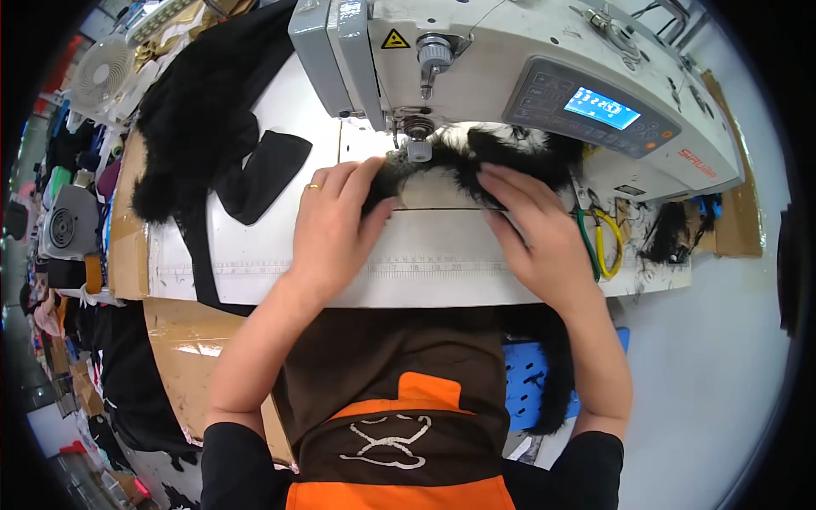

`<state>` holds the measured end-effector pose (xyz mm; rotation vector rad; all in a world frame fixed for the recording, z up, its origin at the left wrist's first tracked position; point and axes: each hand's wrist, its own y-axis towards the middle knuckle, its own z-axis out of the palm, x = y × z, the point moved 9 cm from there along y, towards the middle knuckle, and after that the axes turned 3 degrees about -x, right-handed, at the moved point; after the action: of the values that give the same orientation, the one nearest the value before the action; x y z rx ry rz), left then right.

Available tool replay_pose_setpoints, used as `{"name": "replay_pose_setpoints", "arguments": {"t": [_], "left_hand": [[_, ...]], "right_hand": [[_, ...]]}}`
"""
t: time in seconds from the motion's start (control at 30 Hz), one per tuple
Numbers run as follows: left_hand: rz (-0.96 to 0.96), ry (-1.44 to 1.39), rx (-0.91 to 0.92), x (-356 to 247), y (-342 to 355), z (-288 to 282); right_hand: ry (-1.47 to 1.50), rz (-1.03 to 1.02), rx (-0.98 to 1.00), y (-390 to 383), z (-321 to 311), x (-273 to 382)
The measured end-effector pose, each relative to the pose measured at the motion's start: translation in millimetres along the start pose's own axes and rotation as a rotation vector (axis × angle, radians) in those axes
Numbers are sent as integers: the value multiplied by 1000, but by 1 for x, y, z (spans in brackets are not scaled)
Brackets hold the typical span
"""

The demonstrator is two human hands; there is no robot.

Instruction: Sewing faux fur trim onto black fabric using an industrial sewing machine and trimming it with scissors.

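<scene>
A strip of black furry trim [450,158] runs under the needle area of a white sewing machine [501,51]. My left hand [336,217] is at its left end, just left of the presser area, with black fur between thumb and fingers. On the other side, my right hand [535,229] has its fingertips and thumb on the fur to the right of the needle. The presser foot itself is hidden by the fur and machine head. More black fur lies under the machine arm, beyond my right fingers.
Black fabric with fluffy edging [200,110] is heaped on the table's left, a band hanging over the front edge. Yellow-and-green-handled scissors [608,245] lie right of my right hand, near black fluff scraps [671,231]. A ruler scale [416,267] runs along the table front.
</scene>
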<state>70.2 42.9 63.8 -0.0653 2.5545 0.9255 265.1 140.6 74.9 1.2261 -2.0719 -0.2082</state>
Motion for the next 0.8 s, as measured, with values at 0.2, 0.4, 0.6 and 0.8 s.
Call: {"name": "replay_pose_setpoints", "arguments": {"t": [0.2,0.4,0.6,0.8], "left_hand": [[-49,-80,204,30,-22,-2],[-294,-178,211,65,-49,-51],[-574,-444,122,93,-69,-64],[-854,-1152,-124,104,-87,-58]], "right_hand": [[-216,-6,80,2,41,-23],[-273,-11,80,-3,23,-40],[-331,-110,13,3,10,-12],[583,585,-30,-41,19,-48]]}}
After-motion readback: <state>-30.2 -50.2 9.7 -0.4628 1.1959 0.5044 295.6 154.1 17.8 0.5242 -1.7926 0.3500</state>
